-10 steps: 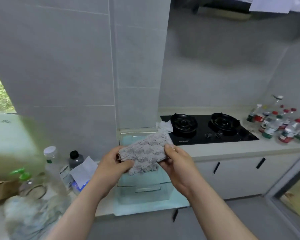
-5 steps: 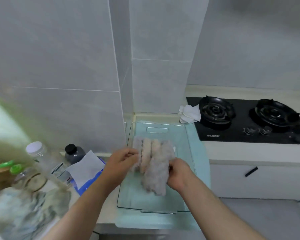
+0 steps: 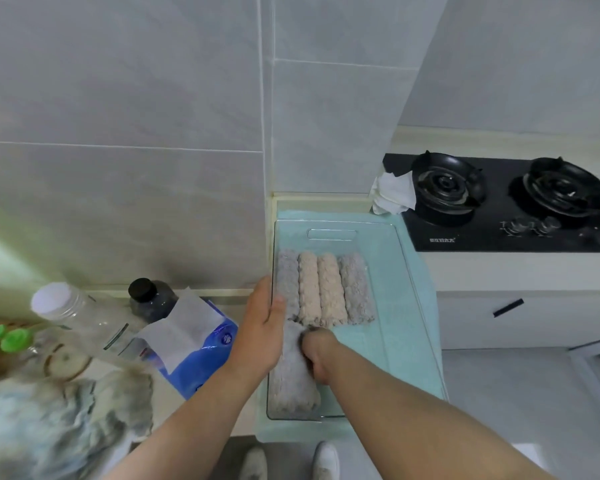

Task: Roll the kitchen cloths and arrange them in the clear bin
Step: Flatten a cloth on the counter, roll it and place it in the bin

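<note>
A clear bin point(image 3: 378, 233) stands on a light teal mat on the counter. Several rolled cloths point(image 3: 323, 289), grey and beige, lie side by side across its far half. A fifth grey rolled cloth point(image 3: 293, 379) lies lengthwise in the near left part of the bin. My right hand point(image 3: 317, 351) is inside the bin, closed against this roll's right side. My left hand point(image 3: 262, 327) rests flat along the bin's left wall, fingers straight, touching the roll's far end. A heap of unrolled cloths point(image 3: 49, 424) lies blurred at the lower left.
A blue tissue pack point(image 3: 198, 344), a black-capped jar point(image 3: 149, 299) and clear bottles point(image 3: 70, 313) crowd the counter left of the bin. A crumpled white tissue point(image 3: 394, 194) and black gas hob point(image 3: 506, 202) sit to the right. My shoes point(image 3: 291, 459) show below.
My view tilted down. The grey roll went from held up in both hands down into the bin, and now lies in the near left part.
</note>
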Motion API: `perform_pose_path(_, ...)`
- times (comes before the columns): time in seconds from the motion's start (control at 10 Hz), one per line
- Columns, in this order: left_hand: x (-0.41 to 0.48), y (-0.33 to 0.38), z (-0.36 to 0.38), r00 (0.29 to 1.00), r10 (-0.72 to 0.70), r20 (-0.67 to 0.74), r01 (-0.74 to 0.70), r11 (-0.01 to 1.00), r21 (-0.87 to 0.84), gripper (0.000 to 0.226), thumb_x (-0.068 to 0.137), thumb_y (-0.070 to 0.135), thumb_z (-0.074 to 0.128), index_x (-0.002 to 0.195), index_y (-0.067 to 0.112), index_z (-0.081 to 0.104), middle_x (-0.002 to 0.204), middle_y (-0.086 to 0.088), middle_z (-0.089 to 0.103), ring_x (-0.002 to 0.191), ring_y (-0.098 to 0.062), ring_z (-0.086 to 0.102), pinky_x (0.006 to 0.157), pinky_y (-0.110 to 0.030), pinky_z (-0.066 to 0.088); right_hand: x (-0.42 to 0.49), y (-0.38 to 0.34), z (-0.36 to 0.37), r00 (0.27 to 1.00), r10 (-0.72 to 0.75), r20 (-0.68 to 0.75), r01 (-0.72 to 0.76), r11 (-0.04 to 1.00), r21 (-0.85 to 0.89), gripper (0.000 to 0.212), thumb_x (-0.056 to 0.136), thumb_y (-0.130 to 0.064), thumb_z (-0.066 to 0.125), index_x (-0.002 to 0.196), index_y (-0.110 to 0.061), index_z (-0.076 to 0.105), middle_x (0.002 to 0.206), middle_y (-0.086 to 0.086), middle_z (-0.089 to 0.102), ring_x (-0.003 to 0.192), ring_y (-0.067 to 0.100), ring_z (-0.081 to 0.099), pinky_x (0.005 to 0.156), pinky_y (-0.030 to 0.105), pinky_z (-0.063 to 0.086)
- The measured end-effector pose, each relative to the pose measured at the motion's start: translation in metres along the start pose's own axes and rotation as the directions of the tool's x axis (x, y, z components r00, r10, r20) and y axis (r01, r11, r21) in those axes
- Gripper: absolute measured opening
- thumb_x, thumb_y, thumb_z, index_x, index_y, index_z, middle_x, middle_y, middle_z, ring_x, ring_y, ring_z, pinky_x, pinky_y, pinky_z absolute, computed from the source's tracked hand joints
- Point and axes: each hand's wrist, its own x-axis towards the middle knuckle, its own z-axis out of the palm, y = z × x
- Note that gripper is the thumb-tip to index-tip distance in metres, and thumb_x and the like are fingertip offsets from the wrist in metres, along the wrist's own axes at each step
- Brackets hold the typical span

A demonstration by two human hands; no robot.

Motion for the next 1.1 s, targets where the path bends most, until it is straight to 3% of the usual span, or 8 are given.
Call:
perform_pose_path(0.2, 0.002, -0.007, 0.0, 0.999, -0.037, 0.012, 0.037, 0.999, -0.023, 0.032, 0.104, 0.025, 0.032, 0.126, 0.048, 0.037, 0.122, 0.034, 0.045, 0.112, 0.026, 0.037, 0.094, -0.001, 0.026, -0.021, -0.005, -0.004, 0.936, -0.095, -0.338, -0.033, 0.934, -0.354, 0.034, 0.097, -0.019, 0.049, 0.128, -0.007, 0.054, 0.135, 0.01, 0.056, 0.124, 0.024, 0.053, 0.101, 0.029, 0.042)
perform_pose_path(0.3, 0.001, -0.003, -0.002, 0.998, -0.046, 0.034, 0.047, 0.999, -0.021, 0.033, 0.104, 0.027, 0.032, 0.12, 0.056, 0.034, 0.118, 0.04, 0.04, 0.106, 0.033, 0.033, 0.086, 0.006, 0.022, -0.038, -0.016, -0.011, 0.979, 0.064, -0.193, -0.113, 0.959, -0.259, 0.038, 0.102, -0.019, 0.038, 0.133, -0.001, 0.051, 0.138, 0.015, 0.053, 0.126, 0.029, 0.052, 0.09, 0.027, 0.047)
perform_pose_path(0.4, 0.0, -0.001, -0.003, 0.998, -0.044, 0.041, 0.044, 0.999, -0.004, 0.037, 0.104, 0.025, 0.032, 0.113, 0.061, 0.031, 0.114, 0.044, 0.037, 0.102, 0.036, 0.032, 0.082, 0.009, 0.022, -0.063, -0.024, -0.016, 0.979, 0.205, 0.014, -0.199, 0.962, -0.186, 0.039, 0.102, -0.027, 0.034, 0.102, 0.0, 0.062, 0.102, 0.016, 0.063, 0.09, 0.029, 0.062, 0.073, 0.037, 0.049)
perform_pose_path(0.6, 0.0, 0.002, -0.003, 0.999, -0.037, 0.031, 0.038, 0.999, -0.035, 0.033, 0.104, 0.021, 0.032, 0.116, 0.052, 0.035, 0.112, 0.042, 0.04, 0.099, 0.037, 0.035, 0.078, 0.011, 0.024, -0.063, -0.016, -0.005, 0.935, 0.297, 0.194, -0.313, 0.948, 0.052, 0.048, 0.098, -0.044, 0.039, 0.1, -0.001, 0.061, 0.1, 0.017, 0.063, 0.095, 0.031, 0.059, 0.09, 0.045, 0.045)
perform_pose_path(0.7, 0.001, -0.001, -0.002, 0.998, -0.052, 0.027, 0.053, 0.998, -0.034, 0.034, 0.104, 0.023, 0.032, 0.124, 0.05, 0.036, 0.117, 0.036, 0.044, 0.106, 0.032, 0.036, 0.089, 0.003, 0.027, -0.05, -0.003, 0.011, 0.963, 0.169, 0.212, -0.212, 0.956, 0.201, 0.05, 0.098, -0.045, 0.041, 0.127, -0.009, 0.059, 0.12, 0.015, 0.064, 0.113, 0.028, 0.059, 0.105, 0.04, 0.043)
perform_pose_path(0.8, 0.003, -0.01, -0.001, 0.997, -0.075, 0.016, 0.076, 0.995, -0.063, 0.034, 0.104, 0.025, 0.031, 0.129, 0.046, 0.04, 0.124, 0.028, 0.049, 0.113, 0.022, 0.041, 0.089, -0.002, 0.029, -0.042, 0.004, 0.017, 0.969, 0.088, 0.231, -0.134, 0.972, 0.19, 0.048, 0.091, -0.047, 0.048, 0.125, -0.016, 0.062, 0.118, 0.012, 0.068, 0.107, 0.03, 0.064, 0.101, 0.046, 0.048)
perform_pose_path(0.9, 0.001, -0.006, -0.001, 0.996, -0.085, 0.016, 0.086, 0.993, -0.078, 0.033, 0.104, 0.022, 0.031, 0.125, 0.045, 0.04, 0.118, 0.033, 0.047, 0.106, 0.03, 0.039, 0.082, 0.005, 0.029, -0.041, 0.001, 0.014, 0.983, 0.104, 0.152, -0.135, 0.967, 0.216, 0.05, 0.099, -0.045, 0.038, 0.131, -0.01, 0.057, 0.128, 0.015, 0.062, 0.12, 0.029, 0.056, 0.084, 0.031, 0.05)
perform_pose_path(1.1, 0.001, 0.001, 0.0, 0.995, -0.1, 0.018, 0.101, 0.991, -0.091, 0.037, 0.105, 0.019, 0.03, 0.113, 0.055, 0.036, 0.113, 0.035, 0.043, 0.098, 0.036, 0.037, 0.074, 0.011, 0.026, -0.049, -0.014, -0.01, 0.972, 0.227, 0.064, -0.219, 0.969, -0.116, 0.053, 0.094, -0.055, 0.031, 0.094, -0.014, 0.065, 0.096, 0.008, 0.067, 0.09, 0.024, 0.059, 0.08, 0.038, 0.037)
